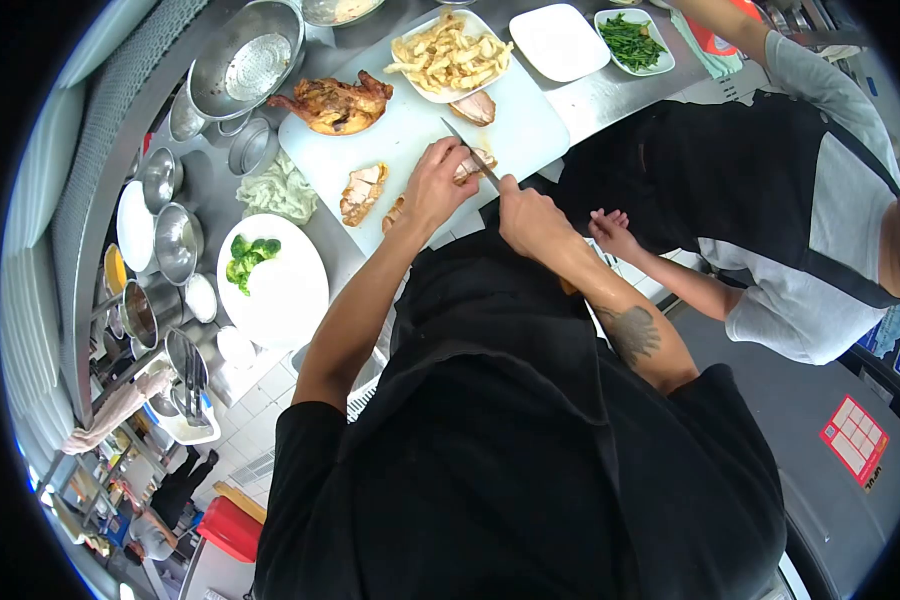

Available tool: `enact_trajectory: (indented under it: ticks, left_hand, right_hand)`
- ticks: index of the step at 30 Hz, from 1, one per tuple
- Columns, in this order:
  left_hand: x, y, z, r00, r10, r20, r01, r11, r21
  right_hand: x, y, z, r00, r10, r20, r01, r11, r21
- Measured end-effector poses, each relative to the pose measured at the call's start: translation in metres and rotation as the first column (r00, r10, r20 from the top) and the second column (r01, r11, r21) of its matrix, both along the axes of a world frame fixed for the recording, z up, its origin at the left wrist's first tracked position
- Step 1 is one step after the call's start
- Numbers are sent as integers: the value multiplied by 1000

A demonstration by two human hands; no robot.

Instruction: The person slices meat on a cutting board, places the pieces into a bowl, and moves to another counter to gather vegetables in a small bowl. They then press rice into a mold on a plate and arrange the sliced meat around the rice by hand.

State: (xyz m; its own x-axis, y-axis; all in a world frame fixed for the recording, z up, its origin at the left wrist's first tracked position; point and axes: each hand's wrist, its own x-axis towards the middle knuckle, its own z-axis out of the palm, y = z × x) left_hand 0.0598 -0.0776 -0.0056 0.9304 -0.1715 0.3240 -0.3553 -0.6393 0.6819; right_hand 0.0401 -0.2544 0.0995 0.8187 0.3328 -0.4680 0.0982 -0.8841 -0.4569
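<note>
On the white cutting board, my right hand is wrapped round the handle of a knife. The blade points up and left, over a piece of cooked meat. My left hand is beside the blade, its fingers bent down onto that meat. Left of it lie a sliced piece and another piece partly hidden by my left wrist. A browned roast bird portion sits at the board's upper left. Fries fill a square dish, with one more meat piece just below it.
A co-worker stands close on the right. Beyond the board are a white square plate and a dish of greens. Left are a colander, a cloth, an oval plate with broccoli and several metal bowls.
</note>
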Motion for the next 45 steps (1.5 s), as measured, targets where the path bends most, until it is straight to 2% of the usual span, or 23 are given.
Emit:
enact_trajectory:
  ticks: [2,8,12,15,17,20,22,25,28,33,35,38,43,45]
  left_hand:
    - [-1,1,0,1000,-3,8,3,1000,-9]
    - [-3,1,0,1000,3,-15,-3,1000,-7]
    - [0,0,-1,1000,-3,10,3,1000,-7]
    - [-3,1,-1,1000,3,-2,-3,1000,6]
    - [-2,0,-1,1000,7,-1,-7,1000,11]
    - [-2,4,2,1000,-8,-19,8,1000,12]
    - [-8,10,12,976,-16,-216,1,998,-67]
    - [-18,27,30,989,9,-151,-14,999,-37]
    - [-22,43,28,983,-8,-186,11,1000,17]
    - [-21,39,20,967,-74,-245,76,997,-1]
    - [-18,37,7,991,-76,-106,77,997,8]
    - [-16,35,-1,995,-82,-64,81,997,-22]
    - [-15,32,1,994,-62,-86,62,998,-3]
    - [-13,31,0,992,-69,-103,69,998,2]
  right_hand:
    - [-8,-8,7,1000,20,-18,-21,998,-54]
    - [2,9,-27,1000,-24,-2,24,1000,-15]
    - [-5,-4,-17,999,10,-31,-11,999,-39]
    - [-7,2,-48,1000,-1,6,1,1000,6]
    - [3,15,-61,993,-70,100,62,995,79]
    - [0,14,-41,993,-52,105,47,997,55]
    - [1,11,-20,996,-11,91,10,1000,12]
    - [-9,11,3,999,-12,52,12,1000,7]
    - [-22,12,12,1000,5,0,-5,1000,-19]
    - [-34,15,12,999,44,-19,-45,997,-58]
    - [-35,15,10,999,42,-11,-42,997,-59]
    - [-32,21,-11,999,38,1,-38,999,-28]
    - [-32,23,-7,1000,17,2,-17,1000,-16]
    - [-36,18,-6,999,43,11,-42,997,-72]
